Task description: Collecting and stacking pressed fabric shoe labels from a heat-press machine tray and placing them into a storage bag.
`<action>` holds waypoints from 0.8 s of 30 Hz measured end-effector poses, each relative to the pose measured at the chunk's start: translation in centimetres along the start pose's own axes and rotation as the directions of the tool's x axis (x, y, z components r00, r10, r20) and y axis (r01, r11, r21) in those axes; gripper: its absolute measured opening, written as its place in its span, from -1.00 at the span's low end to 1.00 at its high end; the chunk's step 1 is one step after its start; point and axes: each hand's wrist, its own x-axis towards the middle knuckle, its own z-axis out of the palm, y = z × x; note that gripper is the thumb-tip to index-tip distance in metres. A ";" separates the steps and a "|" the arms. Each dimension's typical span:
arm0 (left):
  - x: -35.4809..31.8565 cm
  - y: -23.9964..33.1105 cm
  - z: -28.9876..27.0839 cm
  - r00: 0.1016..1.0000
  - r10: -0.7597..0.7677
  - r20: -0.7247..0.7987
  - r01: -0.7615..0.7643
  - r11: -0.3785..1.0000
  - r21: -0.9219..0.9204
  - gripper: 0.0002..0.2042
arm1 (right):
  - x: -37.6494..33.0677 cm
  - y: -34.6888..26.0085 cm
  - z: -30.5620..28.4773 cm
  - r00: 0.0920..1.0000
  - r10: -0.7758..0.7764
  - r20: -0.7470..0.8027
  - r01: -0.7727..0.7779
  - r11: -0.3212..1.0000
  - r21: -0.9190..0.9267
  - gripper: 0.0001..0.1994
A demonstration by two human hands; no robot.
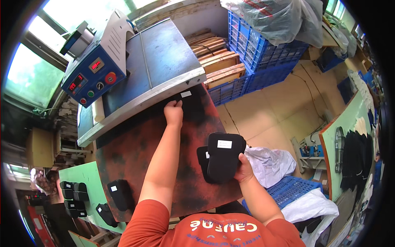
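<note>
My right hand (243,169) grips the side of a stack of black insoles (224,162) with a white label on top, held over the right part of the dark red, black-stained table (135,160). Another labelled black insole (203,158) shows partly under its left side. My left hand (173,113) is reached forward with the fingers closed, close to the front edge of the flat-topped machine (160,51). Just beyond its fingers lies a black piece with a white label (186,94). Whether the fingers pinch that piece is hidden.
A blue control box (94,78) with red displays sits on the machine's left. More black insoles (119,194) lie at the table's left edge, others (75,191) on a green board (92,177). Blue crates (263,53) stand back right; white sacks (271,164) lie right.
</note>
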 end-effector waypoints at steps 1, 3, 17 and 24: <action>0.6 0.2 0.3 0.989 0.149 0.003 -0.147 0.971 0.188 -0.75 | 0.3 0.0 0.2 0.998 -0.024 -0.056 0.025 1.000 0.018 -0.41; -0.4 1.3 0.2 0.959 0.282 0.030 -0.272 0.885 0.378 -0.75 | 0.7 -0.3 0.8 0.999 -0.015 -0.041 0.014 1.000 -0.024 -0.44; -10.3 5.0 -2.1 0.973 -0.003 0.229 0.040 0.987 -0.156 -0.89 | 2.0 -1.4 1.7 0.975 -0.018 -0.223 0.020 1.000 0.008 -0.47; -3.6 4.0 -1.5 0.936 0.340 0.086 -0.347 0.863 0.367 -0.80 | 0.3 -2.0 2.0 0.987 0.084 -0.133 -0.097 0.991 -0.095 -0.41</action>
